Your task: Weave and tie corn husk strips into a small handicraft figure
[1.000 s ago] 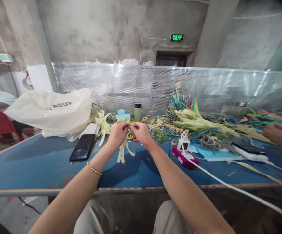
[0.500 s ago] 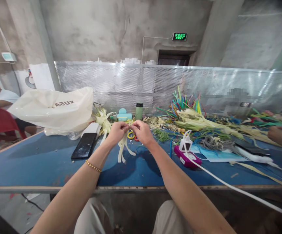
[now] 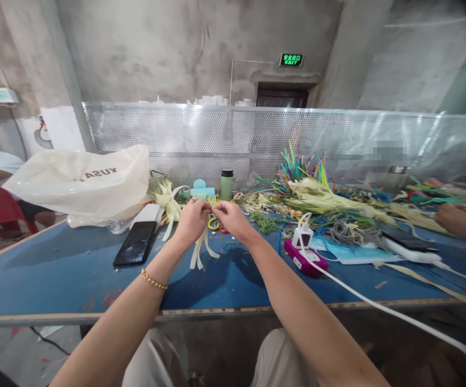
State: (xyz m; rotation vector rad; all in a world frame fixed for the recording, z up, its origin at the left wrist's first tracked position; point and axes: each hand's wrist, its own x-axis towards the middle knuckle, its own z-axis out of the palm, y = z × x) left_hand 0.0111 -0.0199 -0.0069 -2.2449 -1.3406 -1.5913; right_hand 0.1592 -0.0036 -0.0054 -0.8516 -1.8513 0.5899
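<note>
My left hand is closed on a bundle of pale strips, whose loose ends hang below the fingers over the blue table. Close beside it on the right, my right hand has its fingertips pinched together; what they hold is too small to make out. A yellow ring shows between the hands. Behind them stand a green bottle and a light-blue roll-shaped object.
A black phone and a large cream bag lie left. To the right are a magenta power block, a white cable, tangled cords and pale husks. Another person's hand is at far right.
The view has shifted slightly, so most things appear a little further left. My hands have drawn slightly apart at the fingertips, with the strips still hanging from the left one.
</note>
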